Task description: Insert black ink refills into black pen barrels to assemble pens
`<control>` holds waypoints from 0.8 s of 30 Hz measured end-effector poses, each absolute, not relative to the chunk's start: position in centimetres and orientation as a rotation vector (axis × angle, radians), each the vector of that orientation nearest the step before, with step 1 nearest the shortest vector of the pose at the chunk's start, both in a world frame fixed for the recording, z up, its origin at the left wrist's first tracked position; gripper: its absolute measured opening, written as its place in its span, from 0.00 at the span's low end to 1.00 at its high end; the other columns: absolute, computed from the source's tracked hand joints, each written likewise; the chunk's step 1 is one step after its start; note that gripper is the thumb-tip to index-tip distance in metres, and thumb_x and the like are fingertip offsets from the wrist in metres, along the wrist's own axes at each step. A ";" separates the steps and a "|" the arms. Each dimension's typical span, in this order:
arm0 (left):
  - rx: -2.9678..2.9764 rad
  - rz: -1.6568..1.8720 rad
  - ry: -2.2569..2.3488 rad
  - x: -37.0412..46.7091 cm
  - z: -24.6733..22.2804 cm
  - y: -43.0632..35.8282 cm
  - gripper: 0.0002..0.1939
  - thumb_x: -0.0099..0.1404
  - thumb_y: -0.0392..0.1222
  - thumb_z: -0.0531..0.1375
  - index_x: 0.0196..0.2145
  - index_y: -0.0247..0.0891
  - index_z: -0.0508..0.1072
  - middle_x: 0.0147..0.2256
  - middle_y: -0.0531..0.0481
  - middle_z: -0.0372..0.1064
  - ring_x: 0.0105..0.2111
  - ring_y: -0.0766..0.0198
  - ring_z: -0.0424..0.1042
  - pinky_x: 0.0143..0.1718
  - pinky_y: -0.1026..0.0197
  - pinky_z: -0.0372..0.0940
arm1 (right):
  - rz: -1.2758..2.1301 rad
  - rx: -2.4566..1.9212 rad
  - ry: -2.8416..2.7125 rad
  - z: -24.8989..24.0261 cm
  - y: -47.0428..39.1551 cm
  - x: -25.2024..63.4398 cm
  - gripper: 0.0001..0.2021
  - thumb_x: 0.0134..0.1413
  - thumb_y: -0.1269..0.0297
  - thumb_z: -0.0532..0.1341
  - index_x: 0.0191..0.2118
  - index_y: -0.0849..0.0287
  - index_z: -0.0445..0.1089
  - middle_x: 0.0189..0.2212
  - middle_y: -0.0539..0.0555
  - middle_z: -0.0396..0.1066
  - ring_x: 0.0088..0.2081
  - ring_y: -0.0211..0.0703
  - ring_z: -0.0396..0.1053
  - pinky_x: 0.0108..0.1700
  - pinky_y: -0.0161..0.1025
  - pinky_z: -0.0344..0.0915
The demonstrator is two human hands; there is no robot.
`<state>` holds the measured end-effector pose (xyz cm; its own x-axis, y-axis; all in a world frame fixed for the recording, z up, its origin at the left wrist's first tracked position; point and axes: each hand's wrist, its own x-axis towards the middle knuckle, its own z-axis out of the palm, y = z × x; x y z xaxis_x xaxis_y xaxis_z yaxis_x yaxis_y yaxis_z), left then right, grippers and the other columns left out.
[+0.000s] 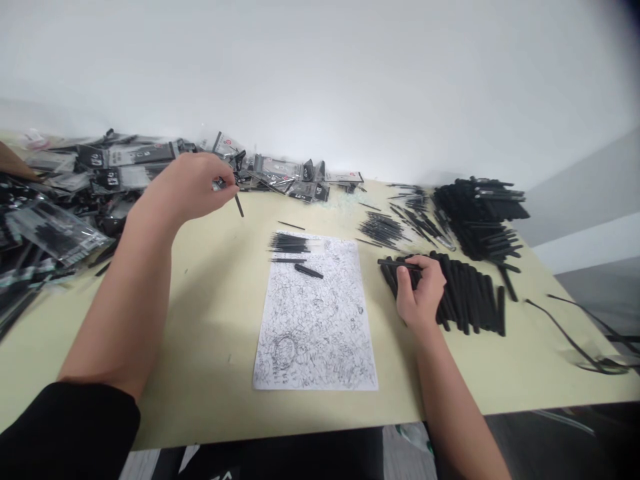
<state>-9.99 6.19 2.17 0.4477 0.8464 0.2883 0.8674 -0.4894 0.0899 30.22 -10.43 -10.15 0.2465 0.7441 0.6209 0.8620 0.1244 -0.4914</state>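
Observation:
My left hand (195, 183) is raised over the table's left side, in front of the plastic packets. Its fingertips pinch a thin black pen-like stick (240, 205) that points downward; its upper end is hidden. My right hand (423, 290) grips a black pen barrel (387, 263), held nearly level above a row of thick black pens (470, 297). Between the hands lies a white sheet (320, 327) covered in scribbles. A black pen cap (309, 271) rests near its top, below a bundle of thin refills (289, 243).
Clear plastic packets (135, 157) are heaped along the wall and at the left. Loose refills (383, 229) lie at the right back beside a tall stack of black pens (475, 220). Eyeglasses (595, 363) sit at the table's right edge.

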 end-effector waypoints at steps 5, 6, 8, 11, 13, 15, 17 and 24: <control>-2.634 -0.374 -1.572 -9.9 2.1 6.3 0.19 0.64 0.48 0.50 0.36 0.36 0.78 0.39 0.44 0.74 0.42 0.54 0.71 0.50 0.53 0.64 | -0.161 -1.636 -1.509 -10.2 -10.4 30.3 0.13 0.59 0.54 0.56 0.43 0.57 0.64 0.40 0.57 0.69 0.44 0.53 0.68 0.50 0.54 0.58; -2.636 -0.369 -1.577 -9.9 2.1 6.3 0.19 0.64 0.48 0.50 0.37 0.37 0.78 0.40 0.43 0.74 0.42 0.54 0.71 0.51 0.53 0.64 | -0.159 -1.640 -1.507 -10.2 -10.4 30.3 0.13 0.59 0.54 0.56 0.43 0.57 0.64 0.40 0.58 0.69 0.44 0.53 0.68 0.50 0.54 0.58; -2.631 -0.374 -1.588 -9.9 2.0 6.3 0.19 0.64 0.49 0.50 0.37 0.38 0.78 0.41 0.44 0.74 0.42 0.54 0.71 0.51 0.53 0.63 | -0.160 -1.647 -1.506 -10.2 -10.4 30.3 0.13 0.59 0.53 0.56 0.43 0.56 0.64 0.40 0.57 0.69 0.44 0.53 0.68 0.50 0.54 0.58; -2.634 -0.372 -1.586 -9.9 2.0 6.4 0.18 0.64 0.49 0.51 0.36 0.38 0.77 0.40 0.45 0.74 0.42 0.55 0.71 0.50 0.54 0.64 | -0.167 -1.644 -1.511 -10.2 -10.4 30.3 0.12 0.59 0.54 0.56 0.43 0.56 0.64 0.40 0.57 0.69 0.44 0.53 0.68 0.50 0.54 0.58; -2.635 -0.350 -1.589 -9.9 2.1 6.3 0.18 0.64 0.49 0.50 0.36 0.38 0.77 0.40 0.45 0.74 0.41 0.55 0.71 0.49 0.54 0.64 | -0.173 -1.635 -1.514 -10.2 -10.4 30.3 0.12 0.59 0.54 0.57 0.43 0.57 0.64 0.40 0.57 0.69 0.44 0.53 0.68 0.50 0.54 0.58; -2.630 -0.328 -1.599 -9.9 2.2 6.3 0.18 0.64 0.48 0.51 0.36 0.38 0.77 0.40 0.45 0.74 0.41 0.55 0.71 0.48 0.54 0.64 | -0.179 -1.625 -1.519 -10.2 -10.4 30.3 0.12 0.59 0.55 0.57 0.43 0.57 0.64 0.40 0.57 0.69 0.44 0.53 0.68 0.50 0.54 0.58; -2.624 -0.331 -1.603 -10.0 2.2 6.2 0.17 0.64 0.48 0.51 0.36 0.38 0.77 0.39 0.45 0.74 0.41 0.55 0.71 0.48 0.54 0.64 | -0.180 -1.618 -1.523 -10.2 -10.4 30.3 0.12 0.59 0.55 0.57 0.44 0.57 0.65 0.40 0.57 0.69 0.44 0.53 0.68 0.50 0.54 0.58; -2.615 -0.331 -1.615 -10.1 2.0 6.4 0.18 0.63 0.48 0.51 0.36 0.38 0.78 0.40 0.44 0.75 0.40 0.54 0.71 0.48 0.53 0.64 | -0.155 -1.651 -1.501 -10.2 -10.4 30.2 0.13 0.59 0.53 0.56 0.43 0.56 0.64 0.40 0.57 0.69 0.44 0.53 0.68 0.50 0.54 0.58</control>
